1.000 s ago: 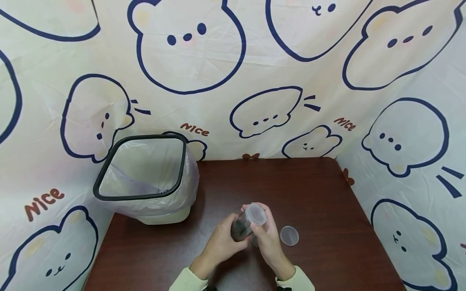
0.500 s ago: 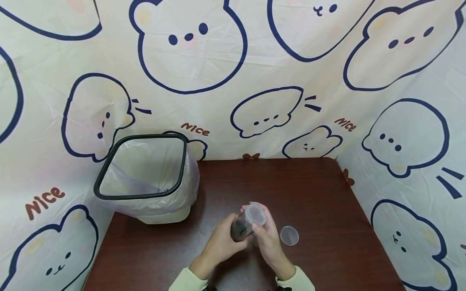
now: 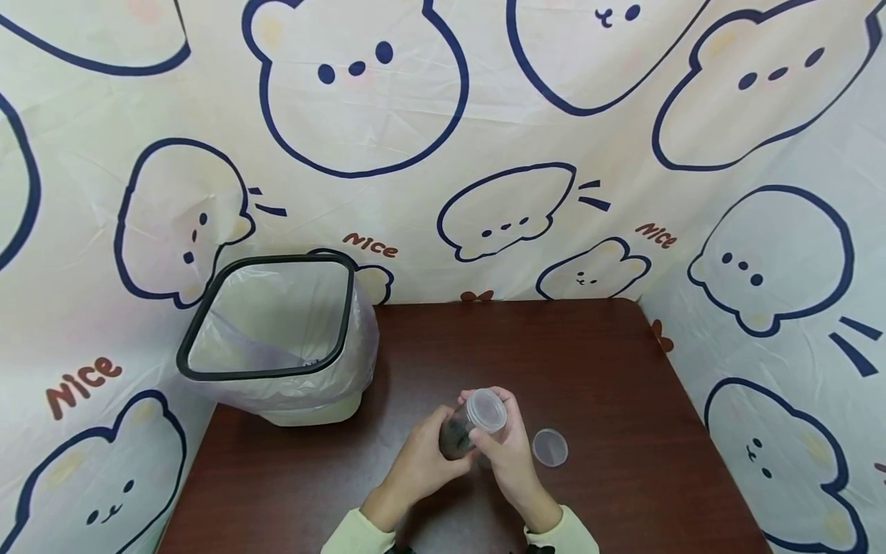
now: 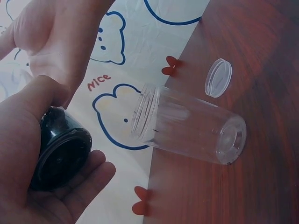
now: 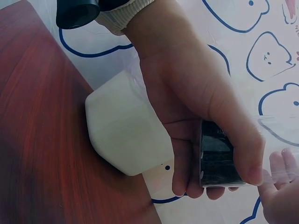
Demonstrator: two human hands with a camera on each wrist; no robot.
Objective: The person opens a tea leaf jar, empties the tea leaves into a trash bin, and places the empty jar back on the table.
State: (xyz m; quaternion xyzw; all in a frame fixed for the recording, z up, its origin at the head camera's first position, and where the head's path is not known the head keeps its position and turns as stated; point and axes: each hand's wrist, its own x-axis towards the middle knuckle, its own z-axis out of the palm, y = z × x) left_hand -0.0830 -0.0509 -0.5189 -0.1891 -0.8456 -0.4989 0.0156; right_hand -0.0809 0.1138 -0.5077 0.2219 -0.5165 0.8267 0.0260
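Both hands hold a clear jar (image 3: pixel 454 440) with dark contents, tilted above the table. My left hand (image 3: pixel 419 463) grips its lower end, where the dark contents show through in both wrist views. The jar's upper end carries a clear lid (image 3: pixel 487 409). My right hand (image 3: pixel 514 466) holds that end, its thumb at the lid's edge and its fingers around the far side. A second clear jar (image 4: pixel 191 126), without a lid, stands on the table below, mostly hidden by the right hand in the head view. A loose clear lid (image 3: pixel 551 448) lies right of the right hand.
At the back left of the brown table (image 3: pixel 623 400) stands a bin (image 3: pixel 314 415) with a black rim and a whitish bag liner. A cartoon-printed cloth (image 3: pixel 415 223) encloses the table at the back and sides.
My right thumb has shifted slightly left across the lid's edge. The jar and left hand stay in nearly the same place.
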